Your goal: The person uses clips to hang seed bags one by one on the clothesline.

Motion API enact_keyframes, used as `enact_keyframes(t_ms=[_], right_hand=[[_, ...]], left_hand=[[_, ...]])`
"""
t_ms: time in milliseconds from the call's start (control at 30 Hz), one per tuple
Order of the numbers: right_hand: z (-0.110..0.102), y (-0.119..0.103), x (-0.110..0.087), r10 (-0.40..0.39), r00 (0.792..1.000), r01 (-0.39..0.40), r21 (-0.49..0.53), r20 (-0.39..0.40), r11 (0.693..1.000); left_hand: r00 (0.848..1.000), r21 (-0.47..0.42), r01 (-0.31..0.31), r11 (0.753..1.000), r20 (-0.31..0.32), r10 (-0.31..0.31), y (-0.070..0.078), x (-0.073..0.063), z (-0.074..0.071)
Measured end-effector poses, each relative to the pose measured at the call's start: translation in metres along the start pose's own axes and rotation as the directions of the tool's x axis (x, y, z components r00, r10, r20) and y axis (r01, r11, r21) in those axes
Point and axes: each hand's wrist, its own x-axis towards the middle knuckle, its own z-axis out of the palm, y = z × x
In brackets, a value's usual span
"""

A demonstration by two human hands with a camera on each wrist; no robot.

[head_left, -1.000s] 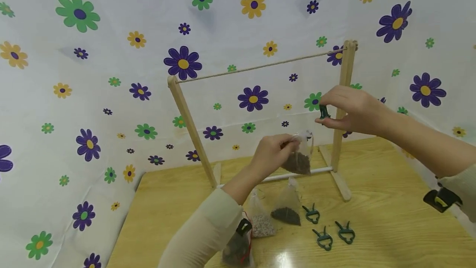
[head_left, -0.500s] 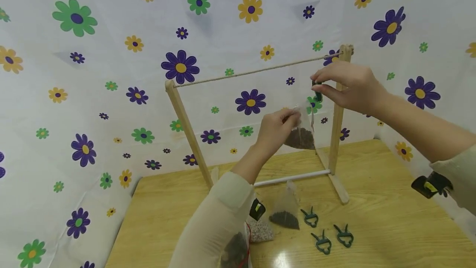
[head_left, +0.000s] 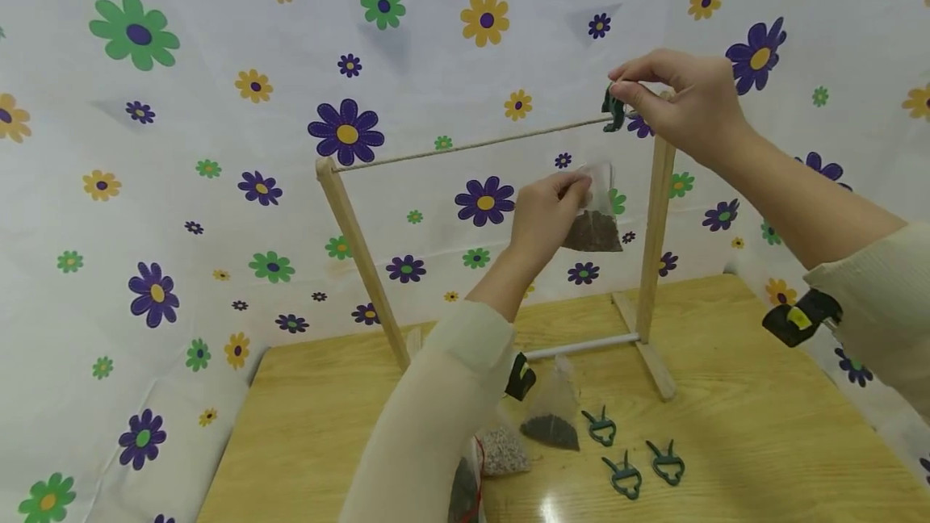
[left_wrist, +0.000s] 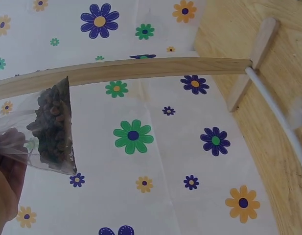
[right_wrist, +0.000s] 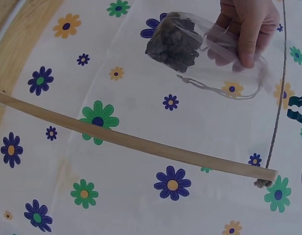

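My left hand pinches the upper part of a sheer drawstring bag with dark brown bits in its bottom, held up below the rope. In the right wrist view, the bag's cord dangles in a loop. Thumb and fingers of my right hand pinch a dark green plant clip, which overlaps the rope near its right end in the head view. That rope runs between two posts of a wooden frame. At the right wrist view's edge, the clip appears beside the rope.
On the wooden table lie three more green clips. Left of them are a sheer bag of dark bits, one of pale granules and one with a red cord, partly behind my left sleeve. A white bar joins the frame's feet.
My right hand has risen with the clip from below the rope to its height. The left hand has lifted the bag higher. Bags and clips on the table stay put.
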Motion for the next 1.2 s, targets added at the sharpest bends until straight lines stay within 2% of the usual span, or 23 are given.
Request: enact_keyframes(t_ms=[67, 167, 267, 400, 500, 667, 733, 900, 1067, 1200], right_hand=[[0.002, 0.001, 0.003, 0.094, 0.995, -0.094, -0.002, 0.029, 0.996], [0.005, 0.001, 0.007, 0.219, 0.973, -0.219, -0.015, 0.077, 0.976], [0.008, 0.003, 0.008, 0.274, 0.955, -0.273, -0.023, 0.114, 0.962], [0.012, 0.005, 0.007, 0.315, 0.939, -0.321, 0.021, 0.14, 0.947], [0.016, 0.007, 0.005, 0.327, 0.931, -0.337, 0.043, 0.162, 0.94], [0.018, 0.012, 0.002, 0.331, 0.924, -0.341, 0.018, 0.191, 0.94], [0.015, 0.014, 0.0, 0.347, 0.917, -0.357, 0.014, 0.196, 0.934], [0.011, 0.015, -0.004, 0.363, 0.907, -0.374, 0.012, 0.213, 0.927], [0.012, 0.017, -0.006, 0.332, 0.916, -0.332, -0.038, 0.225, 0.942], [0.013, 0.019, -0.007, 0.31, 0.909, -0.295, -0.094, 0.28, 0.951]], left_hand=[[0.999, -0.033, 0.03, 0.999, -0.016, -0.03, 0.003, 0.005, 0.004], [0.996, -0.059, 0.081, 0.995, -0.039, -0.083, 0.005, 0.009, 0.01], [0.992, -0.059, 0.109, 0.992, -0.051, -0.112, 0.005, 0.011, 0.015], [0.992, -0.042, 0.111, 0.993, -0.059, -0.114, 0.006, 0.013, 0.018], [0.993, -0.019, 0.095, 0.995, -0.066, -0.096, 0.01, 0.017, 0.017], [0.996, 0.024, 0.06, 0.998, -0.074, -0.058, 0.017, 0.023, 0.016], [0.995, 0.027, 0.064, 0.998, -0.079, -0.062, 0.019, 0.025, 0.016], [0.991, -0.034, 0.102, 0.994, -0.083, -0.105, 0.019, 0.026, 0.015], [0.991, -0.061, 0.121, 0.991, -0.053, -0.124, 0.016, 0.026, 0.015], [0.991, -0.07, 0.126, 0.989, -0.039, -0.129, 0.012, 0.025, 0.016]])
